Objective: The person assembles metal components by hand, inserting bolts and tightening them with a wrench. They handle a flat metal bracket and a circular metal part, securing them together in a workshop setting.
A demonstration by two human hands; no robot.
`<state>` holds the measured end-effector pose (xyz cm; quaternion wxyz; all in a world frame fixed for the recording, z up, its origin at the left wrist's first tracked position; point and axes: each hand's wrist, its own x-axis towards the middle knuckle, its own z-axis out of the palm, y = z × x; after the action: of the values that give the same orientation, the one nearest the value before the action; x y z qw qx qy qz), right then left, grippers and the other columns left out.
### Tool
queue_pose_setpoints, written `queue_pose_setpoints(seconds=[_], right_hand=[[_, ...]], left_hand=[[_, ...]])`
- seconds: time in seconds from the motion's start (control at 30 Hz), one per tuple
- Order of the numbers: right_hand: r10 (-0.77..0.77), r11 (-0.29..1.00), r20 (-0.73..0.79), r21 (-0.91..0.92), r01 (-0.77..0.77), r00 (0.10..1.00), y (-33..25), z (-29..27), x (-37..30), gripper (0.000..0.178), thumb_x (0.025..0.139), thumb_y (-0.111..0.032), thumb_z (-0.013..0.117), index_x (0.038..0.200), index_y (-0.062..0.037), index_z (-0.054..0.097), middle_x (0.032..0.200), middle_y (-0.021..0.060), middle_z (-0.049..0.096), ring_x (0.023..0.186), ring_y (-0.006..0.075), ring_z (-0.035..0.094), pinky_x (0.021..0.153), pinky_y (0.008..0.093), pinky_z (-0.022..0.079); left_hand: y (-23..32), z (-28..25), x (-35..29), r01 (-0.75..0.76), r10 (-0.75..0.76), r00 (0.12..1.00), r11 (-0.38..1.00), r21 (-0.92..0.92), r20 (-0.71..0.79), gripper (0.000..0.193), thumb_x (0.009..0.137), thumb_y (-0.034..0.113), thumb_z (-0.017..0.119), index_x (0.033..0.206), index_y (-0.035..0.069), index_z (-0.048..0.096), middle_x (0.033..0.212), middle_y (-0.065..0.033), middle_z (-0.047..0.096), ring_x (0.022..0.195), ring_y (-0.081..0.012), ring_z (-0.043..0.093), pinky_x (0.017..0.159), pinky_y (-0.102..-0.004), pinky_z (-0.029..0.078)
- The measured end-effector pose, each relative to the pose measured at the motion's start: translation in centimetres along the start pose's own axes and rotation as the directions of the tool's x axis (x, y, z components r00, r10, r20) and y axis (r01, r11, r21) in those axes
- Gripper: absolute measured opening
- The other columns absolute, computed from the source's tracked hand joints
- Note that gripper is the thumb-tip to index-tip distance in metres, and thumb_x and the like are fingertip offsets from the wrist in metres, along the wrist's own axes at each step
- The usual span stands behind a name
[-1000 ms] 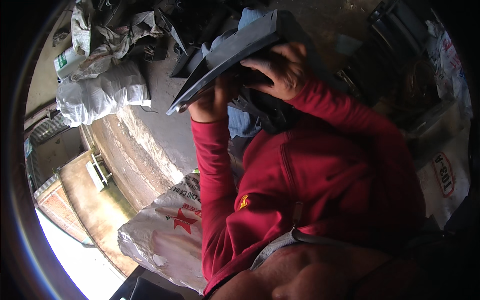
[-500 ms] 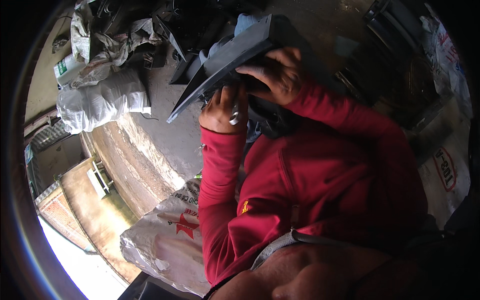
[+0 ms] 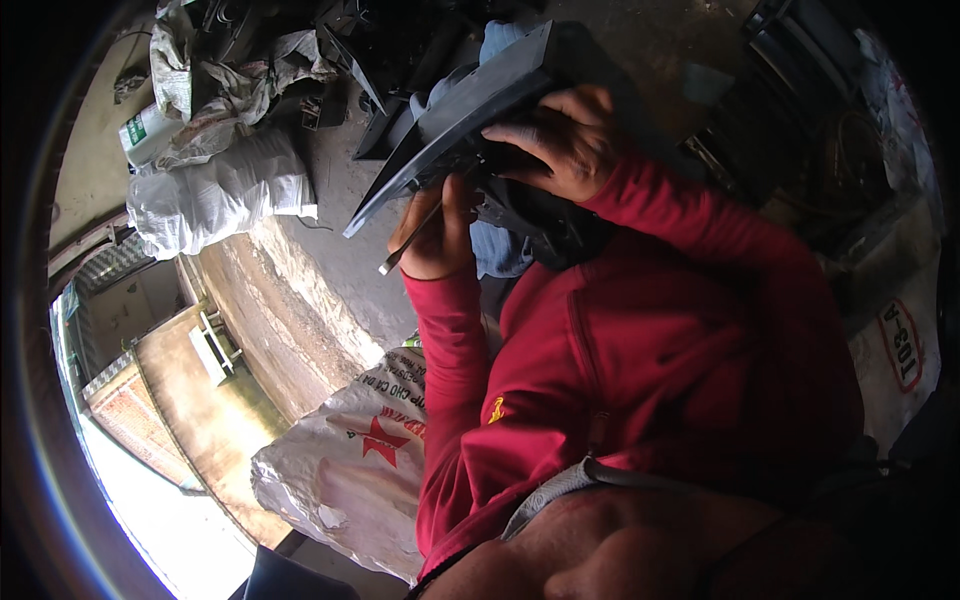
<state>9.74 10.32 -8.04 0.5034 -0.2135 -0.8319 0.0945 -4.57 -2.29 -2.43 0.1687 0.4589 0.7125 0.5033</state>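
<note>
Workshop interior with a grey floor point(image 3: 345, 185), opening at left onto sunlit ground point(image 3: 205, 385). White sacking point(image 3: 225, 190) lies bundled at upper left beside a white container point(image 3: 148, 135) with a green label; a larger white sack point(image 3: 340, 460) bearing a red star stands near the left sleeve point(image 3: 450, 340). Upper middle: a dark grey panel point(image 3: 480, 95) with a raised rim, tilted above the person's blue trousers point(image 3: 500, 250), its right end higher than its left. The left hand point(image 3: 437, 235), just below the panel, is closed around a slim metal tool point(image 3: 408, 245) (its bright flat end projects toward the lower left). The right hand point(image 3: 565, 150) lies against the panel's near side, fingers bent; shadow covers the fingertips, so whether they are clamped on it cannot be told.
</note>
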Motion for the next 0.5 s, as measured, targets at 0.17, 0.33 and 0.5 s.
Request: queue_pose_setpoints(seconds=[0.17,0.33,0.5], right_hand=[[-0.003,1.000,0.031,0.002,0.002,1.000,-0.3,-0.3,0.1,0.055,0.061,-0.035,0.080,0.113,-0.0280,0.065,0.092,-0.0113,0.065,0.086,0.0124,0.054,0.082,0.0350,0.034],[0.003,1.000,-0.005,-0.021,-0.003,1.000,0.1,0.2,-0.3,0.056,0.059,-0.034,0.082,0.112,-0.0283,0.065,0.094,-0.0118,0.064,0.087,0.0120,0.054,0.084,0.0358,0.034],[0.001,1.000,-0.002,-0.012,-0.001,1.000,0.1,0.3,-0.6,0.058,0.057,-0.035,0.084,0.111,-0.0278,0.065,0.094,-0.0123,0.064,0.087,0.0115,0.053,0.085,0.0360,0.034]], left_hand=[[2.7,1.6,1.5,-0.451,0.367,0.890,0.614,0.648,0.271,0.012,0.082,0.012,0.069,0.092,0.006,0.069,0.078,-0.0130,0.068,0.063,-0.0289,0.066,0.054,-0.0349,0.052],[-0.6,0.6,1.9,-0.235,0.174,0.966,0.898,0.372,0.192,0.018,0.090,0.019,0.063,0.097,0.004,0.067,0.080,-0.0129,0.069,0.061,-0.0236,0.067,0.052,-0.0314,0.052],[-2.8,-0.9,-0.2,0.258,-0.296,0.955,0.872,-0.416,-0.029,0.031,0.096,0.024,0.056,0.100,-0.005,0.062,0.078,-0.0151,0.068,0.060,-0.0173,0.065,0.054,-0.0284,0.052]])
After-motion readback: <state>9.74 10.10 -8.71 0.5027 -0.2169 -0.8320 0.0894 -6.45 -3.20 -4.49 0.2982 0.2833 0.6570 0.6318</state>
